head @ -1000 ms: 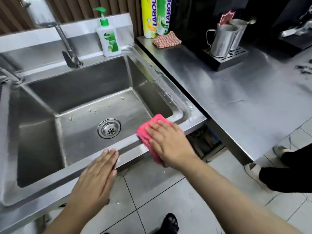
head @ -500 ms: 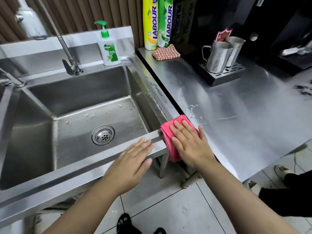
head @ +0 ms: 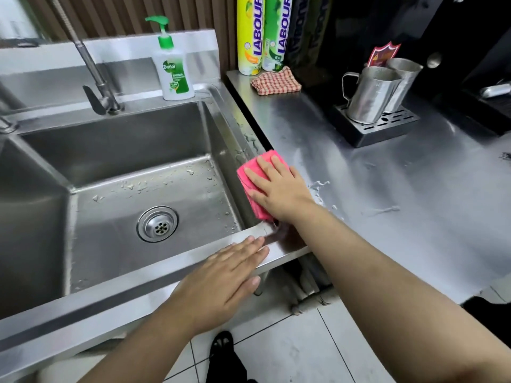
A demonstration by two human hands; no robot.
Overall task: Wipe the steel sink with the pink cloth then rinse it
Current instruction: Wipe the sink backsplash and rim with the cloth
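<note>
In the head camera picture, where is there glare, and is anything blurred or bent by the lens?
Head view: soft glare spreads over the steel counter right of the pink cloth; the faucet neck smears toward the top-left corner; the wide lens enlarges the right forearm; the right hand on the cloth is sharp.

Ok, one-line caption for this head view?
Right hand presses the pink cloth on the right rim of the steel sink; left hand rests flat on the front rim.
</note>
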